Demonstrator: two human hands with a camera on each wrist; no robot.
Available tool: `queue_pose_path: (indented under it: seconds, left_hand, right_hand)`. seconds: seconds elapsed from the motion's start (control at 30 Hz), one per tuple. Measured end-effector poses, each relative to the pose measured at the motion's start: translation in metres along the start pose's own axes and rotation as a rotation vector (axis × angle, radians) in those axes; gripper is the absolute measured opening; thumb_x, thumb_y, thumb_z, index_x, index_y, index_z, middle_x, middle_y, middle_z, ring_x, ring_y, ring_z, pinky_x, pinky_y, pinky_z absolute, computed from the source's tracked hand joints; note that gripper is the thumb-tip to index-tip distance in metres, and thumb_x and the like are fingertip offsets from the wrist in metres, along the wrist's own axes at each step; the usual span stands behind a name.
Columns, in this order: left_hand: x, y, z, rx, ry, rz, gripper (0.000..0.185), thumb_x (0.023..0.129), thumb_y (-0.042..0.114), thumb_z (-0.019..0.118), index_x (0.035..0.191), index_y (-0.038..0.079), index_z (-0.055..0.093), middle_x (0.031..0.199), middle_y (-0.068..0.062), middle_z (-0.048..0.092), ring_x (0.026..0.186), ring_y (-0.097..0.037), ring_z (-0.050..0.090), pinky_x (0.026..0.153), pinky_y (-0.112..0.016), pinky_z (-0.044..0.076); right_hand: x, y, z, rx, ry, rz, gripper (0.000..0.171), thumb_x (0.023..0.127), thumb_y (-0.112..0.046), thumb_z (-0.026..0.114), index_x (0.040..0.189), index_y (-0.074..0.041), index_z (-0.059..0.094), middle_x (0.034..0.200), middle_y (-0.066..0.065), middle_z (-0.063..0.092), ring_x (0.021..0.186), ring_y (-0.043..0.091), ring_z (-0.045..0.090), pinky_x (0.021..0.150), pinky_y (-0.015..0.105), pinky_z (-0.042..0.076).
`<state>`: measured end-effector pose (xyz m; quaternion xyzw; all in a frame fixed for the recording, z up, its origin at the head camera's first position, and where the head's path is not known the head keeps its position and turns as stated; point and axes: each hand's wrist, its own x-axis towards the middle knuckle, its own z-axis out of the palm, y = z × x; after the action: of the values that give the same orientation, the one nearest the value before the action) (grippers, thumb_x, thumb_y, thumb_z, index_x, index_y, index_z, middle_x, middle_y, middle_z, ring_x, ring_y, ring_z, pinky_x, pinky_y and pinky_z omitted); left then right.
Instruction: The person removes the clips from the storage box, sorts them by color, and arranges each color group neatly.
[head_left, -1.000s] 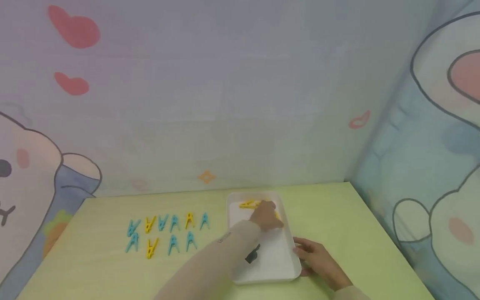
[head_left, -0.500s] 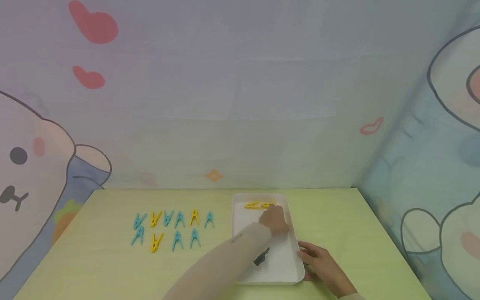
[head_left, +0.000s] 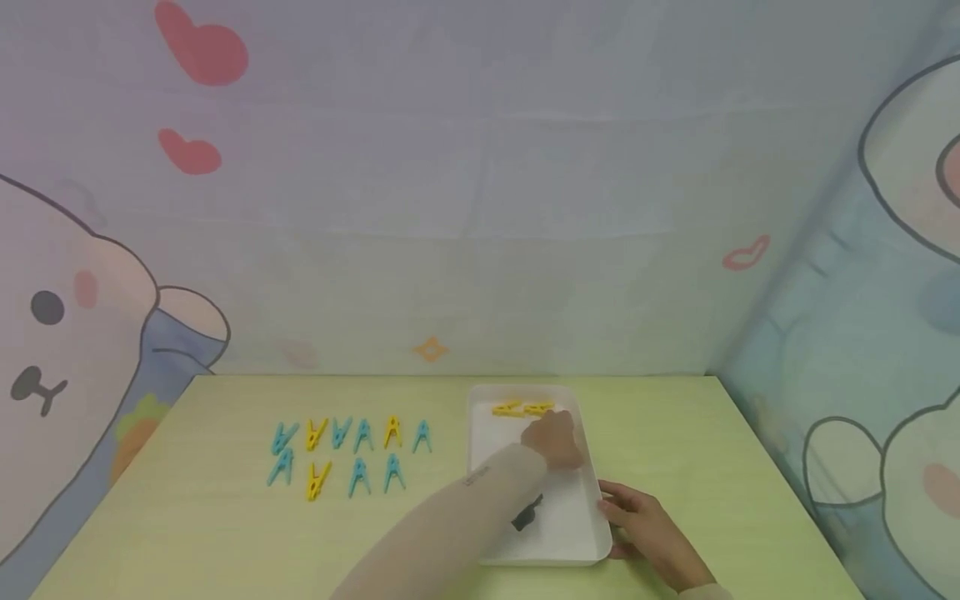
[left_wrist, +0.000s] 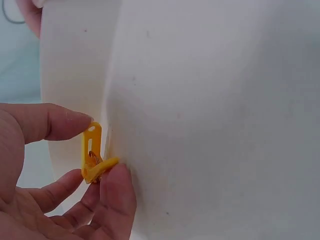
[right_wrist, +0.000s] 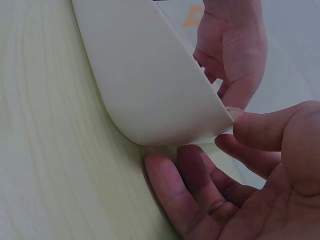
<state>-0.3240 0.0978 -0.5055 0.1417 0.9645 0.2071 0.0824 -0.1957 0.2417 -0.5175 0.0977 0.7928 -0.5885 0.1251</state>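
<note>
My left hand (head_left: 553,440) is inside the white tray (head_left: 570,533), near its right wall. In the left wrist view, its thumb and fingers pinch a yellow clothespin (left_wrist: 92,150) against that wall; the head view hides this clothespin behind the hand. Two more yellow clothespins, one on the left (head_left: 507,409) and one on the right (head_left: 538,408), lie side by side at the tray's far end. My right hand (head_left: 648,529) grips the tray at its right side toward the near corner. Seen from the right wrist, the thumb (right_wrist: 265,131) is at the rim and fingers (right_wrist: 167,175) are below it.
Left of the tray, blue clothespins (head_left: 363,435) and yellow clothespins (head_left: 392,432) lie in two rows on the pale green table (head_left: 225,533). A dark device (head_left: 527,514) shows beside the left sleeve (head_left: 457,525). A patterned backdrop (head_left: 480,208) rises behind the table.
My left hand has drawn back slightly from the tray's far end, so both yellow clothespins there now show. The right hand keeps its grip on the tray. The head view has shifted a little.
</note>
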Motion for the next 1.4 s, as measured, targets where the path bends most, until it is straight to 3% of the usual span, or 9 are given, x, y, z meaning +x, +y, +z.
queue_pose_path:
  seconds: [0.23, 0.37, 0.5, 0.7, 1.0, 1.4]
  left_hand:
    - [-0.013, -0.015, -0.015, -0.364, -0.099, -0.031, 0.053, 0.074, 0.015, 0.077, 0.123, 0.005, 0.062, 0.091, -0.003, 0.063, 0.056, -0.015, 0.058, 0.049, -0.028, 0.05]
    - [-0.023, -0.022, -0.025, -0.652, -0.157, -0.049, 0.055, 0.075, 0.008, 0.078, 0.126, 0.002, 0.06, 0.087, -0.005, 0.065, 0.067, -0.017, 0.063, 0.058, -0.031, 0.056]
    - [-0.033, -0.034, -0.036, -0.93, -0.222, -0.029, 0.054, 0.08, 0.006, 0.074, 0.131, 0.003, 0.057, 0.098, -0.006, 0.067, 0.085, -0.023, 0.066, 0.069, -0.038, 0.058]
    - [-0.041, -0.048, -0.049, -1.225, -0.289, -0.018, 0.052, 0.086, 0.009, 0.069, 0.136, 0.007, 0.053, 0.111, -0.008, 0.065, 0.097, -0.023, 0.064, 0.072, -0.033, 0.055]
    - [-0.053, -0.068, -0.059, -1.452, -0.348, 0.025, 0.062, 0.09, 0.007, 0.062, 0.149, 0.014, 0.044, 0.134, -0.007, 0.049, 0.105, -0.026, 0.059, 0.064, -0.027, 0.051]
    - [-0.081, -0.106, -0.091, -1.444, -0.285, 0.033, 0.056, 0.09, 0.006, 0.063, 0.143, 0.015, 0.049, 0.142, -0.016, 0.042, 0.102, -0.022, 0.06, 0.063, -0.027, 0.049]
  right_hand:
    - [-0.003, 0.001, -0.004, 0.018, -0.073, -0.035, 0.054, 0.1, -0.025, 0.059, 0.143, 0.004, 0.046, 0.128, 0.02, 0.059, 0.1, 0.027, 0.062, 0.073, 0.042, 0.057]
    - [-0.003, 0.001, -0.004, 0.02, -0.087, -0.043, 0.057, 0.1, -0.028, 0.06, 0.144, 0.004, 0.045, 0.126, 0.018, 0.06, 0.1, 0.026, 0.061, 0.073, 0.042, 0.057]
    - [-0.001, -0.001, 0.0, 0.009, -0.072, -0.033, 0.054, 0.099, -0.027, 0.06, 0.143, 0.002, 0.047, 0.124, 0.015, 0.061, 0.098, 0.024, 0.06, 0.071, 0.042, 0.057]
    - [0.001, -0.003, 0.002, -0.009, -0.02, -0.005, 0.048, 0.1, -0.022, 0.059, 0.142, 0.0, 0.05, 0.125, 0.015, 0.062, 0.093, 0.024, 0.06, 0.068, 0.042, 0.056]
    - [0.001, -0.002, 0.002, -0.041, 0.011, 0.045, 0.05, 0.099, -0.021, 0.06, 0.143, 0.001, 0.049, 0.134, 0.021, 0.056, 0.092, 0.023, 0.061, 0.068, 0.04, 0.056]
    - [-0.002, -0.004, 0.001, -0.037, -0.018, 0.024, 0.051, 0.1, -0.02, 0.058, 0.144, 0.002, 0.046, 0.127, 0.017, 0.059, 0.095, 0.024, 0.059, 0.069, 0.041, 0.056]
